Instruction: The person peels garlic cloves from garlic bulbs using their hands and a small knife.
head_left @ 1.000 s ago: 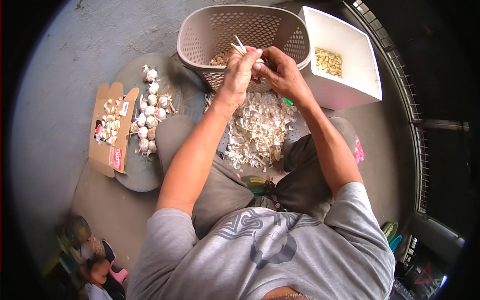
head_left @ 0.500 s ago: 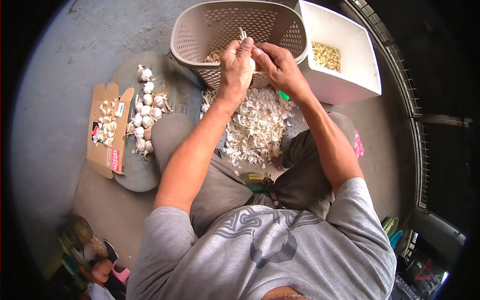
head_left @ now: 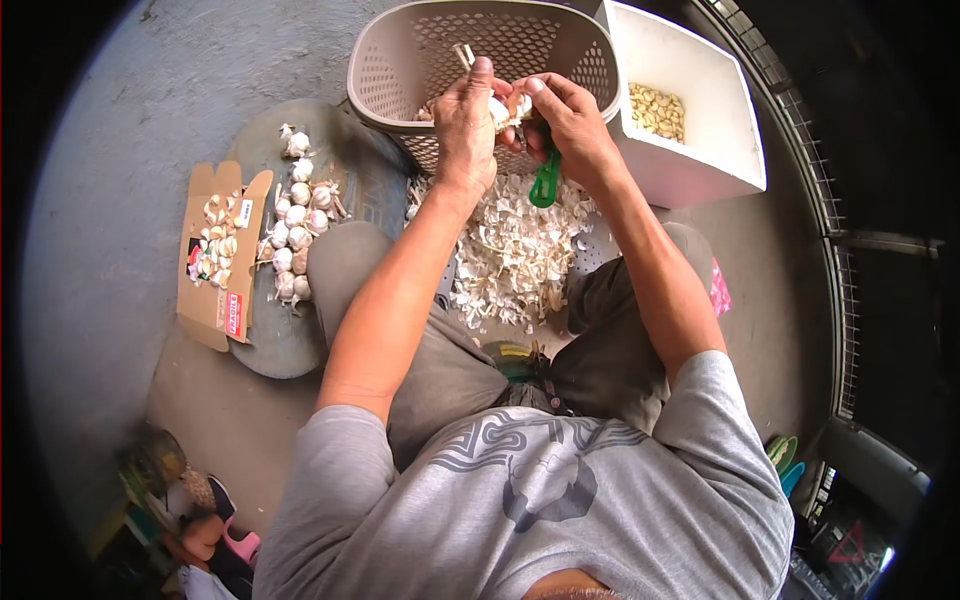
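Note:
Over the near rim of the basket, my left hand (head_left: 467, 135) is closed around a garlic bulb (head_left: 498, 110), whose cut stalk pokes up past the thumb. Close against it, my right hand (head_left: 575, 125) has its thumb and fingers at the bulb's side, where skin and cloves are parting. A small green-handled knife (head_left: 545, 182) hangs from my right palm with its handle pointing down; its blade is mostly hidden by the fingers. Below both hands, a heap of papery garlic skins (head_left: 515, 250) covers the floor between my legs.
The brown lattice basket (head_left: 365, 85) has garlic inside. At its right, a white foam box (head_left: 700, 150) holds peeled cloves (head_left: 657, 112). To the left, whole garlic bulbs (head_left: 298, 215) lie on a round dark surface (head_left: 270, 350), beside a cardboard box (head_left: 235, 265) with loose cloves.
My right hand has turned and shifted slightly right, bringing the green handle into full view below it. The bulb now shows opened between my hands, and its stalk leans further left.

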